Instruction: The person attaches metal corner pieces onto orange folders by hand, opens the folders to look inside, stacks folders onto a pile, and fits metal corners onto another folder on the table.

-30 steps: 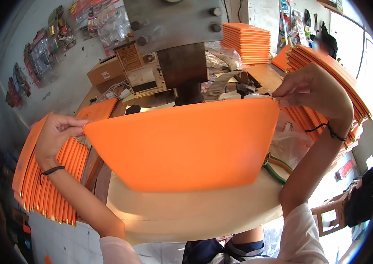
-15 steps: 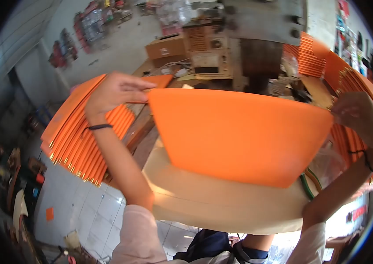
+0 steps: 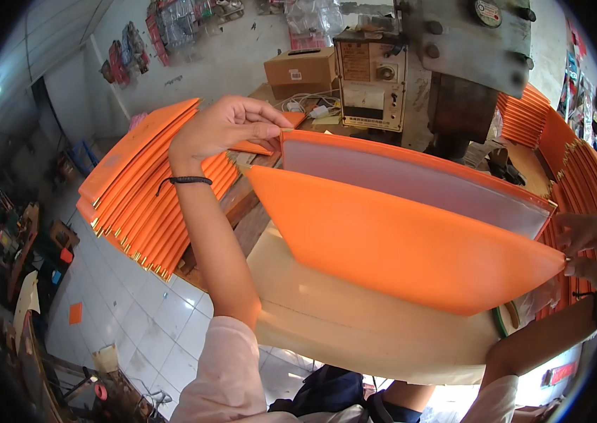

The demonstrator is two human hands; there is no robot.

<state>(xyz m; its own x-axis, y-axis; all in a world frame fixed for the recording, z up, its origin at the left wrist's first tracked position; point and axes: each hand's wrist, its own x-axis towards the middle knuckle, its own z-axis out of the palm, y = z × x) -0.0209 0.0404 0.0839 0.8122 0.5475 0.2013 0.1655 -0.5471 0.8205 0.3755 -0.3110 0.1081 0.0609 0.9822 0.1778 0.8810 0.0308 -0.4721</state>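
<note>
An orange hanging file folder [image 3: 397, 247] stands over the board-topped table, its two panels apart at the top and a greyish inner face showing. Thumb and fingers of my left hand [image 3: 231, 127] pinch the rear panel's upper left corner. The front panel's left metal tip is free of that hand. At the right end my right hand [image 3: 586, 243] has its fingers at the folder's corners, partly lost in the dark edge of the view. Beside my left forearm lies a stack of similar orange folders [image 3: 150, 190] with brass-coloured tips.
The tan tabletop [image 3: 355, 324] lies beneath the folder. Behind it are a machine control box [image 3: 372, 81], a cardboard box [image 3: 300, 70] and a heavy press head [image 3: 475, 42]. More orange folders [image 3: 584, 183] stand at the right. A green-handled tool [image 3: 501, 321] lies near my right forearm.
The folder's panels have parted at the top, exposing the inside. The front panel has tilted toward me, and its left tip has left my left hand. The view has shifted slightly.
</note>
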